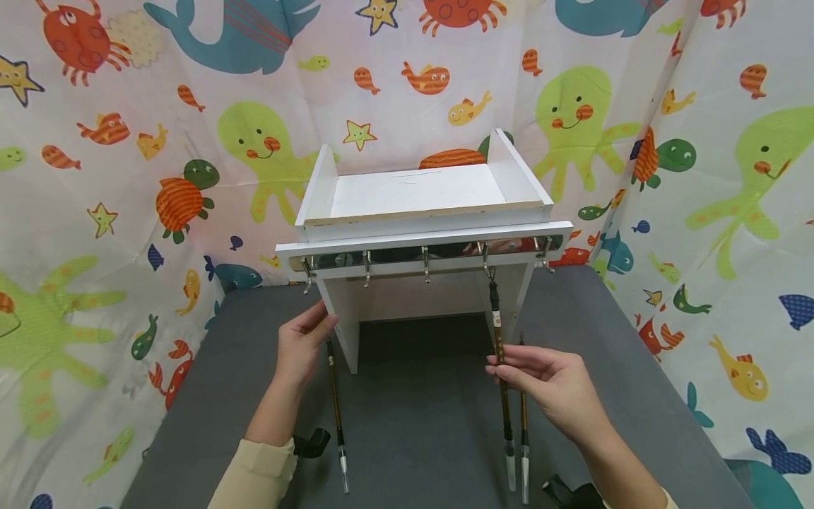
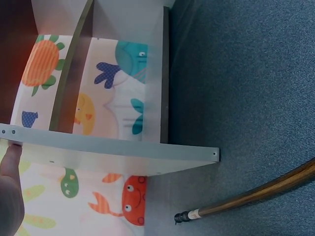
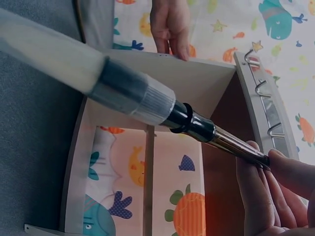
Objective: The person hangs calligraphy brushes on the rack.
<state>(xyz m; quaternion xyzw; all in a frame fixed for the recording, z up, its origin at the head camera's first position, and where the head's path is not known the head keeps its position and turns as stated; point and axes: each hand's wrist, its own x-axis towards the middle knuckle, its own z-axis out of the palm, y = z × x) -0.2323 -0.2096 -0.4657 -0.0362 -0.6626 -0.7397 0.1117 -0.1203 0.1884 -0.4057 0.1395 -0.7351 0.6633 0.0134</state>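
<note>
A white shelf rack (image 1: 338, 283) stands on the grey surface, a row of metal hooks along its front rail. My left hand (image 1: 305, 343) touches the outer face of its left side panel, fingertips near the front edge. From a hook toward the right hangs a calligraphy brush (image 1: 505, 406) with a dark handle and a clear cap over its tip. My right hand (image 1: 547, 375) pinches this brush midway along the handle between thumb and fingers. In the right wrist view, the brush's capped end (image 3: 133, 91) looms close to the camera.
A second capped brush (image 1: 524, 452) lies just right of the held one. Another brush (image 1: 337, 410) lies left of the rack, near my left forearm. Behind the rack hangs a curtain (image 1: 394, 127) printed with sea animals. An open tray (image 1: 413, 191) forms the rack's top.
</note>
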